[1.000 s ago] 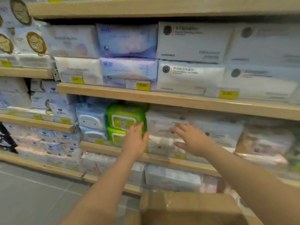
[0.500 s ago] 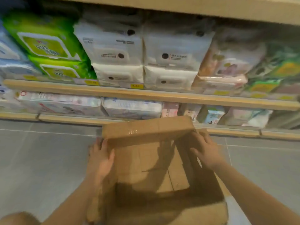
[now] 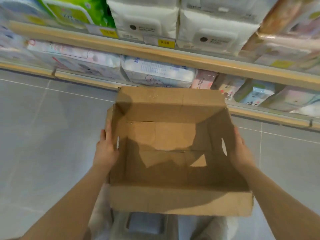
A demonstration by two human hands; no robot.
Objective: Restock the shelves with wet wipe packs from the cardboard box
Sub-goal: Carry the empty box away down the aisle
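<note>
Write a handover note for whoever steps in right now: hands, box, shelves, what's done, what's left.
Left hand: flat against the left outer wall of the cardboard box, by its handle slot.
Right hand: flat against the right outer wall, same way.
Box: open, no packs visible inside, just the bare bottom; it sits in front of the lower shelves.
Shelves: wet wipe packs fill the rows in view; no obvious gap.
Done: box looks emptied.
Left: probably only clearing the box away; check shelves out of view.
</note>
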